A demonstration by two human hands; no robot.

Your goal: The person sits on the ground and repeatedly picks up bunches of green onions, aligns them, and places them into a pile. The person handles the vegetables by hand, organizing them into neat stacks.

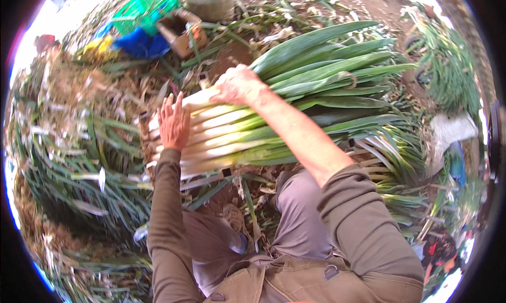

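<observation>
A broad bunch of large green onions lies crosswise before me, white root ends to the left and green leaves to the right. My left hand rests flat on the white stalks near the roots, its fingers stretched out and not wrapped around any stalk. Across the bunch reaches my right arm; my right hand grips the farthest stalk, where white turns to green. The underside of the bunch and the fingertips of my right hand are hidden.
Loose green onions lie heaped on the left, and smaller ones on the right. Beyond the bunch are a green plastic crate, a cardboard box and a pale bucket-like container. More onions are piled at far right.
</observation>
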